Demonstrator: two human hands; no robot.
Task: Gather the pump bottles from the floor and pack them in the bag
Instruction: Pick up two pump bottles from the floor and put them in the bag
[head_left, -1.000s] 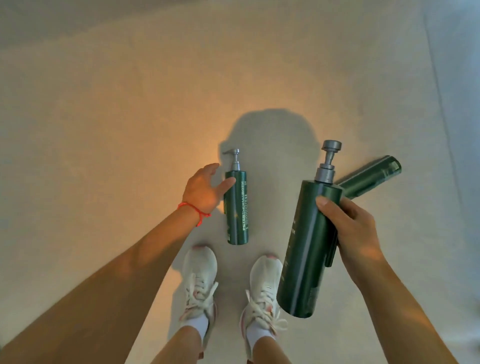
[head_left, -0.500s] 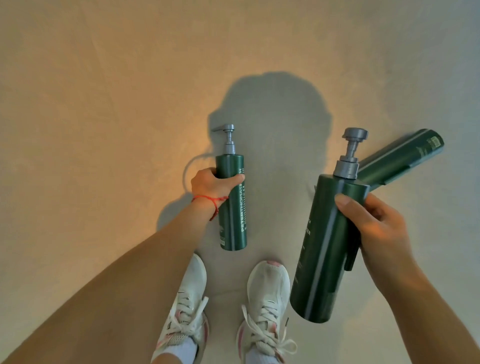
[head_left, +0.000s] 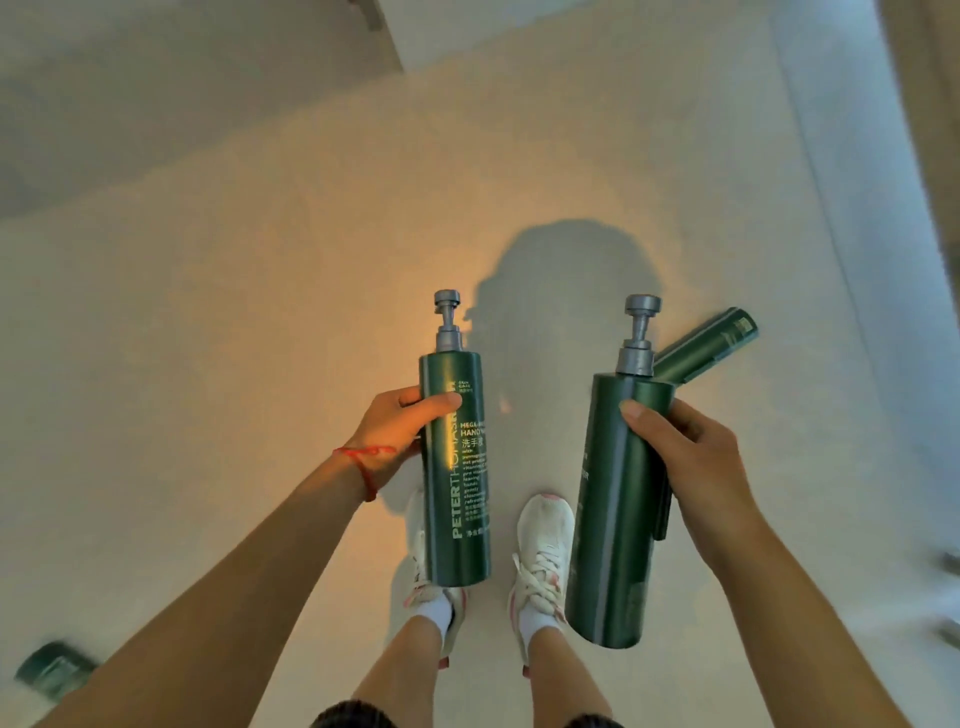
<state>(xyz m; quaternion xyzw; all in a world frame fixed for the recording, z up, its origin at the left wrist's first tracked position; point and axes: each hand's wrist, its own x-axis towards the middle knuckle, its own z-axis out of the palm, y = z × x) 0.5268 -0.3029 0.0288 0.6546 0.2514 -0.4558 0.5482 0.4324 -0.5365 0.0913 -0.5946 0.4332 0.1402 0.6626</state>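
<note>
At the far left, low near the bottom edge of the view, a blurred dark green object (head_left: 54, 670) lies on the pale floor (head_left: 208, 364); what it is cannot be told for certain.

The left arm reaches forward from the lower left, forearm bare, with a red string bracelet (head_left: 363, 462) around the wrist. The left hand (head_left: 397, 431) is clamped on the slim green pump bottle (head_left: 457, 467), gripping its upper body from the left side, thumb laid across the front just under the shoulder. This bottle is held upright in the air above the left white sneaker (head_left: 431, 592), grey pump head pointing away from the person, white lettering running along its length.

Between the two bottles, the right white sneaker (head_left: 543, 551) stands on the floor, and the person's shadow (head_left: 566, 312) falls ahead of the feet.

The right arm comes in from the lower right. The right hand (head_left: 691, 467) is closed around the large green pump bottle (head_left: 613, 509), thumb pressed on the front near the shoulder, fingers wrapped behind its right side. The bottle is lifted clear of the floor, tilted slightly, grey pump upward and away.

Behind that pump, a third green bottle (head_left: 706, 345) lies on its side on the floor, angled toward the far right, partly hidden by the held bottle.
</note>
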